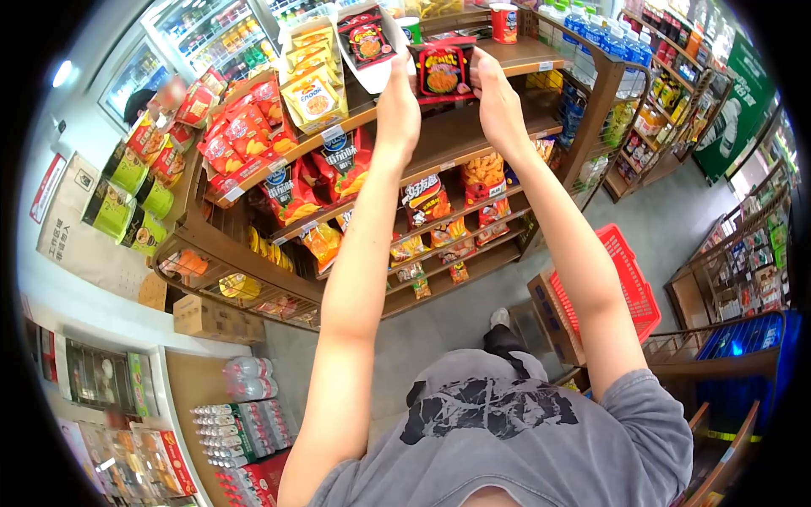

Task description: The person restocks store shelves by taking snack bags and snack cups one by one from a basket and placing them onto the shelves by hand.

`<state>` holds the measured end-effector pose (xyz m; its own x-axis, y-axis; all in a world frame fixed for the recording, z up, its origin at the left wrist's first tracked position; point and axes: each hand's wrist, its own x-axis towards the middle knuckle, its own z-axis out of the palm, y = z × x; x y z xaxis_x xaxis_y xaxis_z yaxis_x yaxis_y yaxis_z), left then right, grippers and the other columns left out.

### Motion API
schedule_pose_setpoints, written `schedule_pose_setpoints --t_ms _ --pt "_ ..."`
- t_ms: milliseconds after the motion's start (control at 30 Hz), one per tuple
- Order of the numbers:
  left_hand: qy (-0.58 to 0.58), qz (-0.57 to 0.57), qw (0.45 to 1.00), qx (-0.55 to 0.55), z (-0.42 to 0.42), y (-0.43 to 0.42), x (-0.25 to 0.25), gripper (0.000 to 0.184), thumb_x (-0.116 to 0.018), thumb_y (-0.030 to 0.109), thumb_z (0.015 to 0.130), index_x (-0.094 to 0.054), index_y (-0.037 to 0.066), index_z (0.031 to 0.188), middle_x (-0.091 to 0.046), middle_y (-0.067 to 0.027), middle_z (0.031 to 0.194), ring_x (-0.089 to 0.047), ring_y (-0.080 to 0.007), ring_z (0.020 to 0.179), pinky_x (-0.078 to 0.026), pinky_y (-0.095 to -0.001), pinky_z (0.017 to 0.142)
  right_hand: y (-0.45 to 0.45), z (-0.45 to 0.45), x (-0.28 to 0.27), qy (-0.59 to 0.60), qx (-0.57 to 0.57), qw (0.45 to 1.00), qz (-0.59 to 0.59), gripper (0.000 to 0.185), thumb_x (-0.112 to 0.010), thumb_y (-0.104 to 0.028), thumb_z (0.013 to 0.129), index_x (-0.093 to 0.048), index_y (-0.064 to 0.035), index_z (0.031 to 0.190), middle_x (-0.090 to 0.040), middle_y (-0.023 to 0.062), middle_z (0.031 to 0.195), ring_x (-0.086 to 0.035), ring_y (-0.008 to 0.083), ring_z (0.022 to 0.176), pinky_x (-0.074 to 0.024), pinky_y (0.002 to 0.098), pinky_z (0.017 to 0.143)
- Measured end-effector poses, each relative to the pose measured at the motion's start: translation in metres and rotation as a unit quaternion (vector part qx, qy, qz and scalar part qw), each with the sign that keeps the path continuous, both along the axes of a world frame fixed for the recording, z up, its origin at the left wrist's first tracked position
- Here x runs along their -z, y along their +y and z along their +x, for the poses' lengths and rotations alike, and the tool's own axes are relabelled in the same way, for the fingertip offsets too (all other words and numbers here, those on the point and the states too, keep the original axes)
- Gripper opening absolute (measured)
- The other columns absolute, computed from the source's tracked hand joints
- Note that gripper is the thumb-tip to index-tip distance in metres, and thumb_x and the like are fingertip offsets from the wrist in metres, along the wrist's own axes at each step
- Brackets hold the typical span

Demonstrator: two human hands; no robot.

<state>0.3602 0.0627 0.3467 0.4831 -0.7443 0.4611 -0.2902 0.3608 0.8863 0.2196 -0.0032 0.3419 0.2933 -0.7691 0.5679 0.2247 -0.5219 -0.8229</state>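
Black packet [443, 73], red edges, yellow lettering; red basket [635, 287]; grey shirt [629, 427], black print [481, 411].

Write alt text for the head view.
Left hand and right hand hold a black-and-red packet between them in front of shop shelves. A white box of similar packets stands left of it; snack bags fill lower shelves, and a red basket is at right.

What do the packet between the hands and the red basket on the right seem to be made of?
The packet looks like plastic film, probably glossy, judging by its bright print and thin, flat top edge; a foil layer can't be ruled out. The red basket appears to be moulded plastic, fairly smooth, given its even colour and regularly slotted wall.
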Motion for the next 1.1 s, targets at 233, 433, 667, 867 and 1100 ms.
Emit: schedule_pose_setpoints --t_ms 233,433,667,867,1100 --pt "-0.032 -0.005 0.996 -0.087 0.060 -0.022 -0.035 0.080 -0.016 0.062 0.099 -0.043 0.000 0.142 -0.053 -0.0235 0.134 -0.052 -0.0298 0.123 -0.036 -0.0350 0.105 -0.046 0.068 -0.026 -0.001 -0.033 0.995 -0.089 0.057 -0.033 -0.046 0.103 -0.045 -0.0040 0.140 -0.056 0.0161 0.129 -0.055 0.0231 0.116 -0.0411 0.0348 0.101" --pt "0.049 0.038 0.996 -0.062 0.084 -0.036 -0.049 0.094 -0.009 0.074 0.093 -0.029 0.001 0.150 -0.045 -0.0211 0.138 -0.042 -0.0307 0.128 -0.031 -0.0483 0.107 -0.090 0.113 -0.034 0.018 -0.073 0.990 -0.117 0.045 -0.035 -0.035 0.100 -0.054 0.0016 0.118 -0.059 0.0235 0.114 -0.057 0.0352 0.108 -0.0424 0.0394 0.096" --pt "0.090 0.013 0.991 -0.098 0.099 -0.063 -0.050 0.097 -0.013 0.071 0.095 -0.032 -0.010 0.144 -0.051 -0.0224 0.130 -0.050 -0.0269 0.120 -0.036 -0.0345 0.104 -0.125 0.147 -0.042 0.067 -0.198 0.975 0.070 0.050 -0.038 -0.041 0.099 -0.053 0.0023 0.118 -0.060 0.0122 0.116 -0.055 0.0203 0.108 -0.0421 0.0320 0.092" --pt "0.103 0.082 0.988 -0.086 0.113 -0.070 -0.050 0.099 -0.006 0.078 0.090 -0.020 0.003 0.153 -0.037 -0.0312 0.140 -0.037 -0.0372 0.130 -0.028 -0.0427 0.110 -0.126 0.158 -0.048 0.106 -0.257 0.952 0.125 0.039 -0.035 -0.034 0.101 -0.056 -0.0018 0.110 -0.051 -0.0002 0.086 -0.042 0.0116 0.073 -0.0388 0.0288 0.072" --pt "0.142 0.083 0.985 -0.053 0.121 -0.079 -0.041 0.096 -0.007 0.078 0.090 -0.014 0.007 0.155 -0.017 -0.0401 0.150 -0.019 -0.0470 0.143 -0.020 -0.0486 0.116 -0.152 0.194 -0.017 0.148 -0.234 0.958 0.079 0.056 -0.040 -0.042 0.095 -0.054 0.0060 0.121 -0.060 0.0216 0.120 -0.057 0.0268 0.106 -0.0417 0.0362 0.094"
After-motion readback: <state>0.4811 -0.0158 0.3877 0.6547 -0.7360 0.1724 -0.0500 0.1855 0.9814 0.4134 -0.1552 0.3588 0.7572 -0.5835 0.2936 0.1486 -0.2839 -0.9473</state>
